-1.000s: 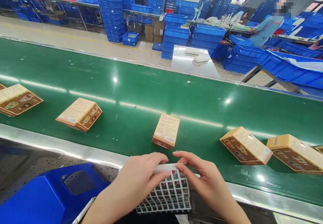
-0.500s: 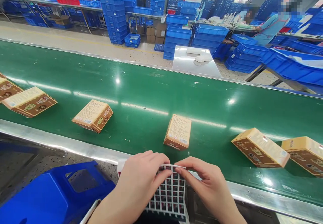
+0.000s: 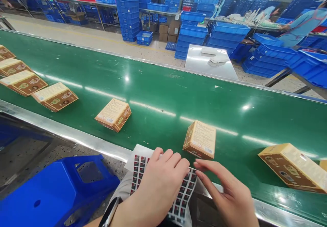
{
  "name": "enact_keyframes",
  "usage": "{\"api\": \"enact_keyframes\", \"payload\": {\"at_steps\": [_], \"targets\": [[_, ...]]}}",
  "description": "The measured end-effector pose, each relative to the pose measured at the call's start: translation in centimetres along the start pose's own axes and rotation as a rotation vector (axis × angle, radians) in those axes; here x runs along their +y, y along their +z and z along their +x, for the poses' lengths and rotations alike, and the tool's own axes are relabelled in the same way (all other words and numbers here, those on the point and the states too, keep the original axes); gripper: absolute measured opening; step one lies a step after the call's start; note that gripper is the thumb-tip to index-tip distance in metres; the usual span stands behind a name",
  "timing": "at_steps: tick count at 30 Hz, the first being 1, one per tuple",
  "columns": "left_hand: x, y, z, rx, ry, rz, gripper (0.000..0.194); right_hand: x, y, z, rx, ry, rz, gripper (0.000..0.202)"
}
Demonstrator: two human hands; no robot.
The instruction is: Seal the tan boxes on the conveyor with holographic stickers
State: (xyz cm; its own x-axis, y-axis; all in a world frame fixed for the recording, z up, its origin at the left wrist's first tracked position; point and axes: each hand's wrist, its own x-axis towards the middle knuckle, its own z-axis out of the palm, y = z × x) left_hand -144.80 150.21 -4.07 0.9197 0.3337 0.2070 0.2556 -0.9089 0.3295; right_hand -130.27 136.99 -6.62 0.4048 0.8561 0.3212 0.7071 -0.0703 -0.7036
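A sheet of small dark and red labels in a white grid (image 3: 184,194) is held over the near edge of the belt, with white backing showing at its upper left. My left hand (image 3: 158,182) lies across the sheet's middle, fingers curled onto its upper edge and hiding much of it. At the sheet's upper right corner, my right hand (image 3: 227,189) has thumb and index finger pinched close together; whatever is between the tips is too small to make out. Just beyond the hands, a brown and cream box (image 3: 201,138) rests on the green belt (image 3: 158,84).
More boxes lie on the belt, one (image 3: 114,112) left of centre, one (image 3: 293,169) at the right and several at the far left. A blue plastic stool (image 3: 51,189) stands at the lower left. Beyond the belt are a metal table (image 3: 209,63), stacked blue crates (image 3: 127,12) and people at benches.
My left hand has shifted over the sheet, and more label columns show at its left. The right fingertips have moved right. Boxes appear farther right in the picture, but the view has shifted too.
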Motion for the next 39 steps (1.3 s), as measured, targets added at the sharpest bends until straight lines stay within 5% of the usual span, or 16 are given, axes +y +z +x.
{"api": "enact_keyframes", "payload": {"at_steps": [7,21,25,29,32,39], "targets": [[-1.5,-0.3,-0.7,0.027,0.012,0.000,0.018,-1.6,-0.6,1.1,0.074,-0.350,-0.288,0.030],[-5.2,-1.1,-1.8,0.094,0.142,0.076,0.026,-5.2,2.4,2.7,-0.010,-0.309,-0.400,0.015],[-6.9,-1.6,-1.7,-0.006,0.138,0.055,0.027,-4.8,2.3,2.8,0.034,-0.097,-0.182,0.013],[-7.2,-1.4,0.4,-0.131,0.281,-0.104,0.022,-0.2,0.6,3.7,0.460,0.382,0.205,0.018],[-6.3,0.1,2.8,-0.158,0.476,-0.157,0.017,3.3,0.2,4.9,0.560,0.622,0.526,0.041],[-5.0,4.2,4.9,-0.145,0.503,-0.088,0.008,3.8,2.9,6.2,0.693,0.766,0.757,0.050]]}}
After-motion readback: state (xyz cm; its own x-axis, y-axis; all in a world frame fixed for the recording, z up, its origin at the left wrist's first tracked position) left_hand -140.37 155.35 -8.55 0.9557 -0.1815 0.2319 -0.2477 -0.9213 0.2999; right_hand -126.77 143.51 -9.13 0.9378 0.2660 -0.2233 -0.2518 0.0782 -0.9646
